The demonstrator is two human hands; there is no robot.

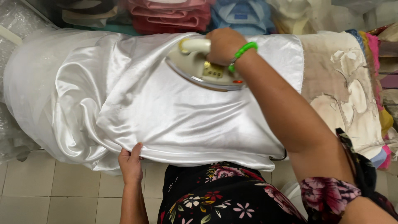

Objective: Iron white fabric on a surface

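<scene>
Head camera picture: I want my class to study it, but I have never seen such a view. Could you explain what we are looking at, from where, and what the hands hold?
The one picture comes from a camera worn on a person's head, looking down at their own two bare hands. A shiny white satin cloth is spread over a padded ironing surface with a worn beige cover. The right hand, with a green bead bracelet at the wrist, grips the handle of a cream-coloured electric iron resting on the cloth. The left hand holds the cloth's near edge. Folded pink and blue garments are stacked behind.
</scene>
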